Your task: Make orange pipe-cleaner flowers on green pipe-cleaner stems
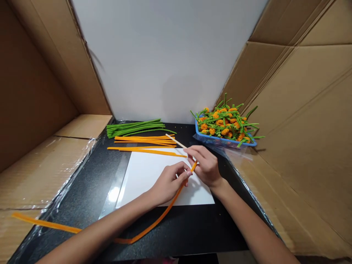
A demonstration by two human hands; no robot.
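My left hand (pixel 172 180) pinches a long orange pipe cleaner (pixel 159 219) between thumb and fingers. The strip's long end curves down, passes beneath my left forearm and comes out at the far left. Its other end runs up to my right hand (pixel 205 165), whose fingers are closed around a thin pale wooden stick (pixel 176 141). The stick points up and to the left. Whether the orange end is wound on the stick is hidden by my right fingers. Both hands are above a white sheet (pixel 145 176).
Behind the sheet lie a bundle of green pipe cleaners (pixel 132 128) and several orange pipe cleaners (pixel 144 140). A blue basket (pixel 228 141) heaped with orange-and-green pipe-cleaner pieces stands at the back right. Cardboard walls (pixel 302 121) flank the black table (pixel 82 187).
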